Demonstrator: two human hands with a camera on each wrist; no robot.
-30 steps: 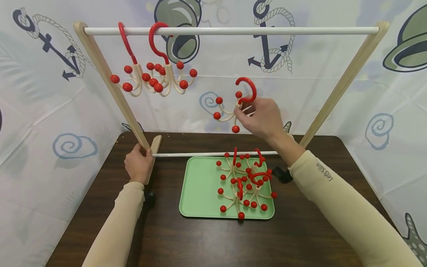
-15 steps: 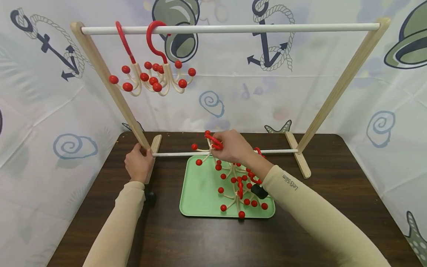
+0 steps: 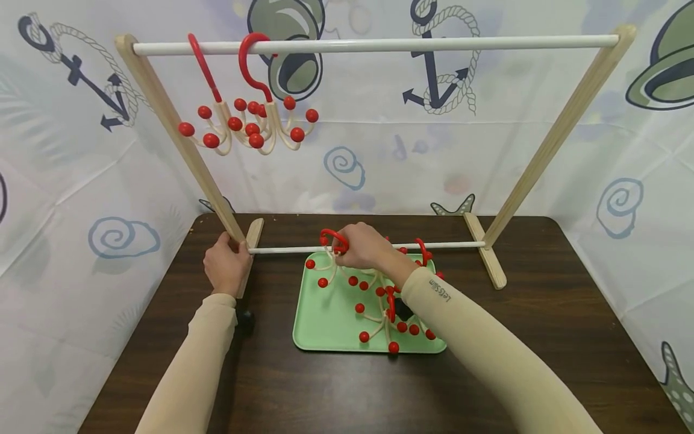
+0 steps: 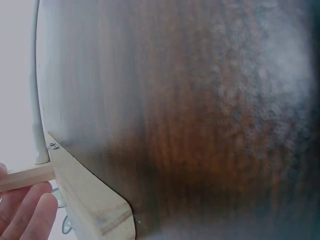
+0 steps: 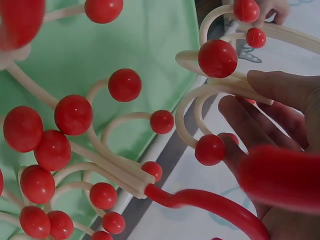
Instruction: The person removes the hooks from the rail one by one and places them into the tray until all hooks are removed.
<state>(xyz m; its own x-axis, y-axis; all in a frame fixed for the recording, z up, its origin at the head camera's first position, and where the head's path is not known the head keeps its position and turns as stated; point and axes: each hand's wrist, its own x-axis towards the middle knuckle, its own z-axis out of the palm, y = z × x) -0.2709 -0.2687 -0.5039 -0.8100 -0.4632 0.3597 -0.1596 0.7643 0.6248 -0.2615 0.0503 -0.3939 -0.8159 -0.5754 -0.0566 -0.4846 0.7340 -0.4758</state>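
My right hand [image 3: 362, 246] pinches the pale stem of a hook hanger [image 3: 326, 265] between thumb and fingers, low over the back left of the green tray [image 3: 320, 319]. This hanger has a red hook on top and curved pale arms ending in red balls. In the right wrist view its stem [image 5: 235, 86] lies between thumb and fingertips, and another hanger [image 5: 117, 167] is close beside it. My left hand [image 3: 226, 265] grips the foot of the left wooden post [image 3: 184, 141]. The left wrist view shows its fingers [image 4: 42, 215] curled around the wood.
Two similar hangers [image 3: 271, 123] hang at the left of the white upper rod [image 3: 412, 45]. Several more [image 3: 386, 319] lie on the tray's right side, partly behind my right forearm. A lower white rod [image 3: 282, 249] crosses behind the tray, and the right post [image 3: 558, 135] stands beyond.
My right hand has brought its hanger down and left from in front of the backdrop to the tray's back left. My left hand keeps its grip on the post.
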